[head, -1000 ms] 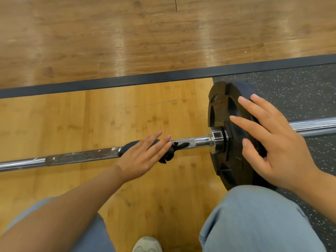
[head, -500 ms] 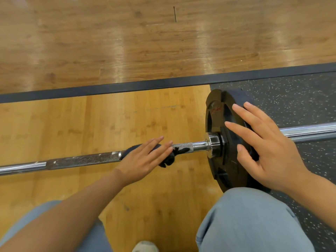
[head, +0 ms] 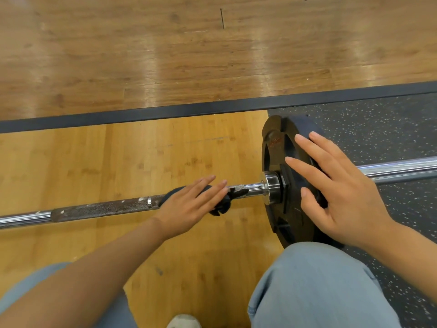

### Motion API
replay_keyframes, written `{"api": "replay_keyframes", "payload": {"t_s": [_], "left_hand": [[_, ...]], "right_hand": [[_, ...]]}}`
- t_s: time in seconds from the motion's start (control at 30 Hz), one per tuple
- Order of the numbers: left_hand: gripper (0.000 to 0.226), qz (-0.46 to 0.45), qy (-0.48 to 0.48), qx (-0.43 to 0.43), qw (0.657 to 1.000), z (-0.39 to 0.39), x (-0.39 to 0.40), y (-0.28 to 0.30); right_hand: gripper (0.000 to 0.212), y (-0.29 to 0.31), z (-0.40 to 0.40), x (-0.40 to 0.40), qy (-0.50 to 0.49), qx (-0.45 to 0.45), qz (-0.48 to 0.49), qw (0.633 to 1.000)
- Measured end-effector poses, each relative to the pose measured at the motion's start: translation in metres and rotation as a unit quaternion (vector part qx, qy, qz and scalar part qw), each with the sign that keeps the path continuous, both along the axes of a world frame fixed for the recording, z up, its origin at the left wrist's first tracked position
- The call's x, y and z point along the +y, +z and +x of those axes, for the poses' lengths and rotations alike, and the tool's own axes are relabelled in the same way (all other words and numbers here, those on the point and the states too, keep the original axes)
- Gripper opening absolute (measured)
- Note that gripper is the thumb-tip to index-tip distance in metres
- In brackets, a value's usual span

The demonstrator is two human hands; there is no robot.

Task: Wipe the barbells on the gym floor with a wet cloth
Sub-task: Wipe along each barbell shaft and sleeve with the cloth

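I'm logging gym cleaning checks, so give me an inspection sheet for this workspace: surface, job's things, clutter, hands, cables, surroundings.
Surface: light wood platform, speckled rubber mat on the right.
Job's things: barbell lies on the floor with white specks on its knurled part; dark cloth draped over the bar near the collar; black weight plate stands on edge on the sleeve.
Clutter: nothing seen.
Hands: left hand presses the cloth onto the bar with straight fingers; right hand rests flat on the plate, fingers spread.
Cables: nothing seen.
Surroundings: dark border strip, glossy wood floor beyond; the person's knees in light trousers.
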State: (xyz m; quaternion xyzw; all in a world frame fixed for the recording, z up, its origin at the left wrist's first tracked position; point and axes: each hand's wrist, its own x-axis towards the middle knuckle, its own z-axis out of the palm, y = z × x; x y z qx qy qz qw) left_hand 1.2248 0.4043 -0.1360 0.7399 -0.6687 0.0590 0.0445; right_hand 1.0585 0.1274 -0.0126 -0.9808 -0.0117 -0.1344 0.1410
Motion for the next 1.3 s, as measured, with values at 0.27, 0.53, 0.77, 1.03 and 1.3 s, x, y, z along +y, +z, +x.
{"api": "replay_keyframes", "payload": {"t_s": [0.27,0.53,0.77,1.03,1.3], "left_hand": [[0.069,-0.006,0.048,-0.013,0.999,-0.001,0.014,-0.01],[0.073,-0.011,0.043,0.024,0.999,-0.01,-0.003,-0.008],[0.053,0.002,0.087,0.015,0.996,0.001,0.03,-0.011],[0.079,-0.053,0.172,0.059,0.982,-0.048,-0.041,-0.013],[0.077,-0.013,0.131,0.014,0.991,0.0,0.043,-0.012]], "right_hand": [[0.046,-0.002,0.001,-0.003,0.03,-0.002,-0.038,0.999],[0.046,-0.001,0.0,-0.003,0.043,0.012,-0.056,0.997],[0.045,-0.001,0.002,-0.002,0.043,-0.002,-0.044,0.998],[0.045,0.0,0.001,-0.001,0.043,-0.003,-0.054,0.998],[0.046,-0.002,0.001,-0.001,0.042,0.001,-0.052,0.998]]}}
